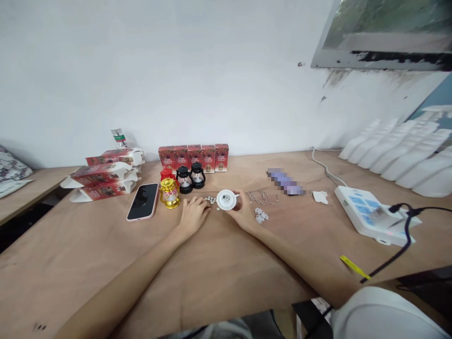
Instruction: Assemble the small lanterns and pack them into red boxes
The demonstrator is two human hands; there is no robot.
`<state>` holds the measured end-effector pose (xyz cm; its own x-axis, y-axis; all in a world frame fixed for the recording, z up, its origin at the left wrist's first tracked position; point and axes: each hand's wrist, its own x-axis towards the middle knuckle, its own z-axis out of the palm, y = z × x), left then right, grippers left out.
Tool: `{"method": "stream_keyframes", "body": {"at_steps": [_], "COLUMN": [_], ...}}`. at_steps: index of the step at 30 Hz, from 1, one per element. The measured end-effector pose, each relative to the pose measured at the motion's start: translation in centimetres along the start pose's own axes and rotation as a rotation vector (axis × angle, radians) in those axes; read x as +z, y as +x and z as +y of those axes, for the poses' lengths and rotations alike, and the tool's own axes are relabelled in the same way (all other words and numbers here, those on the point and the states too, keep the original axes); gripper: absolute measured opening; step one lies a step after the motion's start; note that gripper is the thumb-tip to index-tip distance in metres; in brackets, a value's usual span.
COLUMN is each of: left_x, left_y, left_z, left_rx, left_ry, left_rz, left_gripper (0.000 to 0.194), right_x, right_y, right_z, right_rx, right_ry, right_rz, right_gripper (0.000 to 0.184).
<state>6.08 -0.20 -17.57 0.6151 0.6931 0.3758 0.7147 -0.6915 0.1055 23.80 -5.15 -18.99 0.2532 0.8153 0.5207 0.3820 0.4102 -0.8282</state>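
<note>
A white rounded form [391,315] sits nearest, lower right; beyond, over the brown tabletop [197,282], the right hand [244,214] grips a white lantern [226,201], best held steady and level. Its recessed underside faces the camera, long axis seemingly running away from view; the left hand [194,214] curls beside button cells [212,200], grasp unclear

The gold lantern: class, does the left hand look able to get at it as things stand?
Probably yes. The left hand is close beside the gold lantern, and nothing visible stands between them, though whether that hand holds something small is unclear.
</note>
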Motion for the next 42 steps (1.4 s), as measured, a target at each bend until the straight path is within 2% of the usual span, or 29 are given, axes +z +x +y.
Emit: {"method": "stream_keyframes", "body": {"at_steps": [3, 5, 7, 10, 11, 13, 15, 18, 24, 29, 35, 42], "left_x": [0.1, 0.1, 0.1, -0.2, -0.4, -0.6, -0.8, -1.1, -1.3, -1.2, -1.4, -1.5], "left_y": [0.0, -0.1, -0.3, -0.6, -0.8, -1.1, -1.3, -1.4, -1.4, -1.6, -1.9, -1.6], "left_z": [-0.2, -0.4, -0.5, -0.2, 0.1, 0.8, 1.5, 2.2, 1.8, 1.7, 1.8, 1.9], "left_rx": [-0.037, -0.032, 0.007, 0.135, 0.201, 0.335, 0.421, 0.443, 0.532, 0.410, 0.246, 0.307], "left_ry": [-0.036, -0.087, -0.150, -0.229, -0.260, -0.328, -0.369, -0.366, -0.388, -0.285, -0.208, -0.195], "left_rz": [0.015, 0.081, 0.226, 0.518, 0.587, 0.640, 0.633, 0.639, 0.590, 0.584, 0.452, 0.552], "left_gripper": [0.006, 0.005, 0.006, 0.008, 0.007, 0.005, 0.002, 0.003, 0.013, 0.011, 0.026, 0.017], "right_x": [-0.1, -0.1, -0.1, -0.1, -0.1, -0.1, -0.1, -0.1, 0.0, -0.1, -0.2, -0.2], "right_y": [-0.1, -0.1, -0.1, -0.2, -0.2, -0.2, -0.3, -0.3, -0.4, -0.4, -0.4, -0.4], "right_z": [0.1, 0.2, 0.3, 0.2, 0.1, -0.1, -0.4, -0.6, -0.8, -1.0, -1.1, -1.0], "right_rx": [-0.006, -0.023, -0.050, -0.101, -0.119, -0.162, -0.210, -0.278, -0.317, -0.303, -0.292, -0.291], "right_ry": [-0.003, -0.011, -0.030, -0.049, -0.050, -0.063, -0.086, -0.118, -0.127, -0.136, -0.138, -0.126], "right_rz": [-0.039, -0.066, -0.084, -0.135, -0.157, -0.189, -0.196, -0.203, -0.225, -0.244, -0.280, -0.264], "right_gripper": [0.045, 0.044, 0.044, 0.045, 0.045, 0.044, 0.041, 0.038, 0.038, 0.035, 0.036, 0.038]}}
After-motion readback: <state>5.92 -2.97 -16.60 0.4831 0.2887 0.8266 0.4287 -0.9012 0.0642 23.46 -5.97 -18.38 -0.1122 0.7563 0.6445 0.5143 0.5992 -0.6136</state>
